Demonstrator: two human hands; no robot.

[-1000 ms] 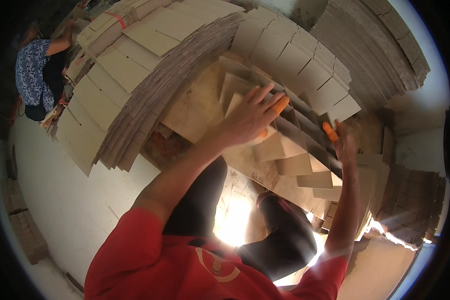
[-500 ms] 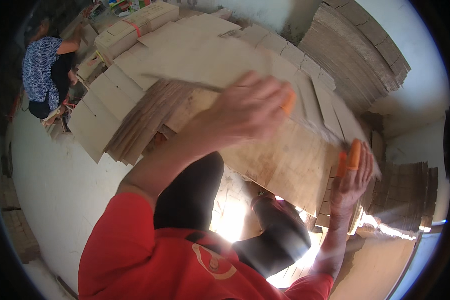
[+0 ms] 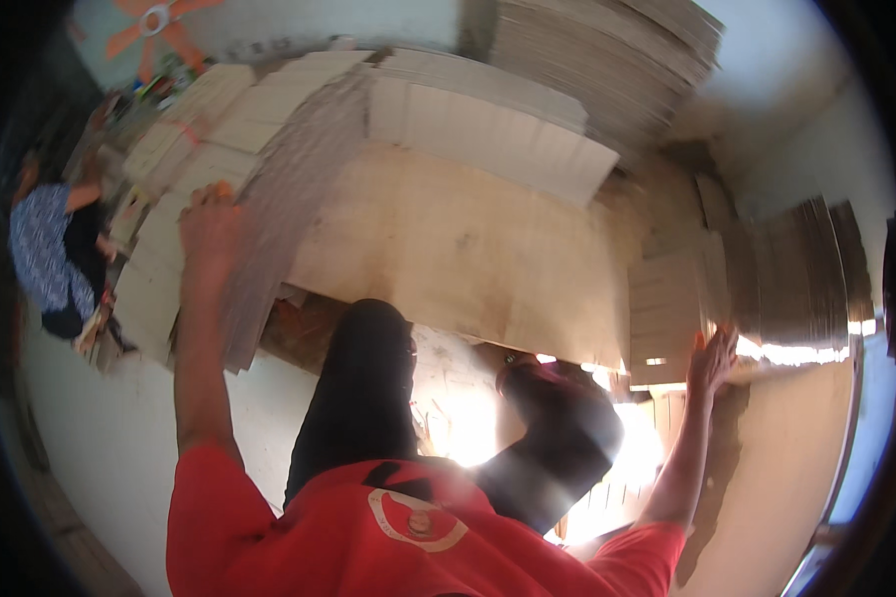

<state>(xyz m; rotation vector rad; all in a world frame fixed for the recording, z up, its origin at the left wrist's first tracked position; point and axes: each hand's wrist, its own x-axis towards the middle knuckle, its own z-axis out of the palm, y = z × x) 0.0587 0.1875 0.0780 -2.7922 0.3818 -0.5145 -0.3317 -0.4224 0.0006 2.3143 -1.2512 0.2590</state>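
Observation:
My left hand [image 3: 209, 237], with orange finger covers, is over the left stack of flat cardboard pieces [image 3: 304, 164]. Its fingers look bent but are smeared by motion, so I cannot tell whether they grip a piece. My right hand [image 3: 712, 360], also with an orange cover, is beside a smaller pile of cardboard [image 3: 664, 298] on the right. Its fingers point upward, somewhat apart, and hold nothing I can see. Between the hands lies a plain wooden board [image 3: 458, 249], with a cardboard sheet [image 3: 488, 139] along its far edge.
Tall cardboard stacks stand at the back [image 3: 602, 65] and at the right [image 3: 786, 274]. A bundle with a red strap [image 3: 184, 129] lies at the far left, near an orange fan [image 3: 155, 22]. A person in a patterned shirt [image 3: 45, 234] sits at the left. My knees are below the board.
The cardboard sheet that both hands held over the board is out of them. My left hand has moved left to the stack; my right hand has lowered slightly. The view has shifted, bringing in the fan.

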